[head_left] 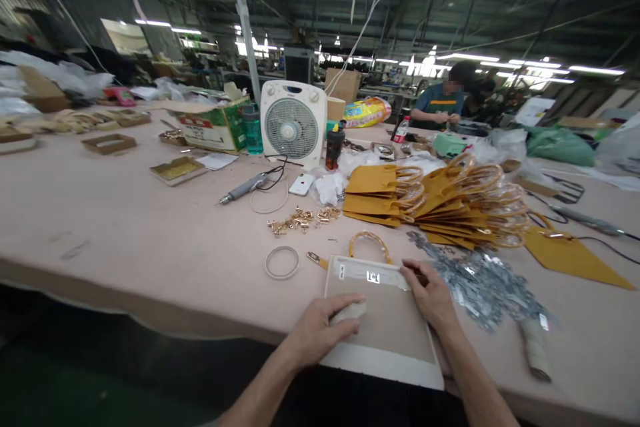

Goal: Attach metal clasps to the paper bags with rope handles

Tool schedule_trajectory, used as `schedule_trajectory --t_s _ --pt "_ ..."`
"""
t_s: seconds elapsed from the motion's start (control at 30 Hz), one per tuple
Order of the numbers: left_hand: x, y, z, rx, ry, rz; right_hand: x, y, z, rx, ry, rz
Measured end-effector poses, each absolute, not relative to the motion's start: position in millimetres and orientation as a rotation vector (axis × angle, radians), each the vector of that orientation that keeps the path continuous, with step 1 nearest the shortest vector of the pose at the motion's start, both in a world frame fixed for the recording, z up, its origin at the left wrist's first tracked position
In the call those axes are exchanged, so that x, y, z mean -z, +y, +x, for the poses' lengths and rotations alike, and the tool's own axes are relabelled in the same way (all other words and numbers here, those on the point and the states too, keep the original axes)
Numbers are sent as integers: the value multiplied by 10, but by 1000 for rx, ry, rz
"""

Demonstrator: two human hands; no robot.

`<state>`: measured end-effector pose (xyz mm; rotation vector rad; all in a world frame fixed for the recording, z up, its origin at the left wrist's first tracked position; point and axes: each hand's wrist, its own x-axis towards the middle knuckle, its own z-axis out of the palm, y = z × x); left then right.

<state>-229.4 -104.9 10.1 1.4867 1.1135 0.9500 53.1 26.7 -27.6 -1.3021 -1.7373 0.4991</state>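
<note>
A flat beige panel (393, 323) with a clear strip and small dark markings near its top lies at the front table edge. A mustard loop handle (370, 235) sticks out beyond its far side, and a strap end with a metal fitting (316, 259) pokes out at its far left corner. Closed around a small whitish block (353, 311), my left hand (320, 328) is over the panel's left part. My right hand (431, 295) grips the panel's far right corner, its fingers bent at the edge. Whatever lies under the panel is mostly hidden.
Loose silver metal plates (490, 283) spread to the right, beside a roll (535, 350). Mustard bags (450, 203) are stacked behind. Gold fittings (300, 220), a tape ring (281, 262), an electric screwdriver (245, 188), a phone (302, 184) and a fan (293, 123) stand further back. A co-worker (440, 103) is across the table.
</note>
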Motion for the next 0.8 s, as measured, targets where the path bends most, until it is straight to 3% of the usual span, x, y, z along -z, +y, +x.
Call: schedule_trajectory --t_s 0.13,0.33,0.5,0.8 --pt "-127 -1083 -2296 -921 1163 1494 89 37 393 -221 -1760 -1154" --pt "-80 -1090 -2319 -881 1117 1552 -177 -523 -54 -802 -2224 -839" --pt "-49 -1100 -2265 -950 1188 1539 -87 -636 -264 -993 -2181 -767" --pt "6 -1105 -2194 -1094 1416 1598 182 -700 -215 -722 -1937 -667"
